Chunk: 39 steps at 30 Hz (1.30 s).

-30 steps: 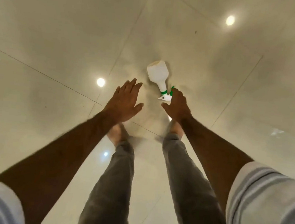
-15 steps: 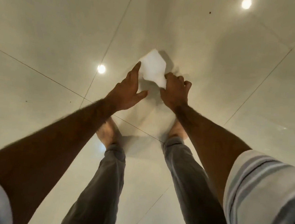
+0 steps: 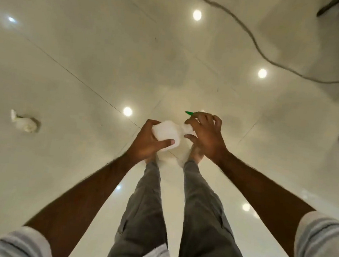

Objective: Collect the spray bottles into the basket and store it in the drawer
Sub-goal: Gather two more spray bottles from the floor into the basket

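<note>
left hand: fingers curled, thumb laid across the front | right hand: fingers curled downward, pinching | both arms stretched forward, hands close together

Glossy pale tiled floor, white spray bottle lying on its side at left, grey cable trailing across upper right, bare feet standing on it.
</note>
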Tool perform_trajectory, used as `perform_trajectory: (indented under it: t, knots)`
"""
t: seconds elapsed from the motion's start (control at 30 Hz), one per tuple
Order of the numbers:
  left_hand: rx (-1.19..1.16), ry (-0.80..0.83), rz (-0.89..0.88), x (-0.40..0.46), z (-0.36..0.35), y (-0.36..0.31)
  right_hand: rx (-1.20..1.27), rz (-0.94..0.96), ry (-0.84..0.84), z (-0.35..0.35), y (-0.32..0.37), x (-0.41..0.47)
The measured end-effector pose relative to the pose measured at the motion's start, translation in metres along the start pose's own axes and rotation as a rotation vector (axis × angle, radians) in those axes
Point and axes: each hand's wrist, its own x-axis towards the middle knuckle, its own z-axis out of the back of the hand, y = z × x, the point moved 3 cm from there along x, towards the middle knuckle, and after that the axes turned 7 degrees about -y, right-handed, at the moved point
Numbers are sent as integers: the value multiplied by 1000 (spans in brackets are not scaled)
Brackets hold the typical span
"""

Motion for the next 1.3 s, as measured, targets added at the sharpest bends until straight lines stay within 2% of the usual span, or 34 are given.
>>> perform_trajectory:
  t: [0.07,0.13,0.17,0.23,0.27,0.4,0.57,0.73,0.87,1.0,1.1,1.3]
  knots:
    - [-135,-101,43,-41,29,-21,123,-212,-85,51,33,0]
    - [-240,-194,57,-80,57,-35,377,-424,-79,90,71,1]
    - [-278,-233,56,-98,69,-39,563,-538,-13,104,90,3]
    - [-354,-277,59,-129,86,-43,927,-723,238,121,128,7]
    - [-407,-296,65,-145,93,-42,1038,-725,353,128,149,10]
    - [-610,-427,60,-208,116,-28,1193,-502,541,154,218,23]
    - [-539,-687,22,-284,141,10,1029,-163,755,165,312,16]
    - [-519,-962,36,-365,146,84,847,87,907,143,434,-35]
    - [-835,-1091,45,-454,140,165,626,402,1108,114,541,-123]
    - [-930,-1216,109,-549,108,248,400,705,1281,80,625,-244]
    - [-946,-1361,262,-619,71,306,263,891,1335,56,674,-348]
    - [-902,-1698,630,-736,-8,405,98,1255,1296,14,730,-542]
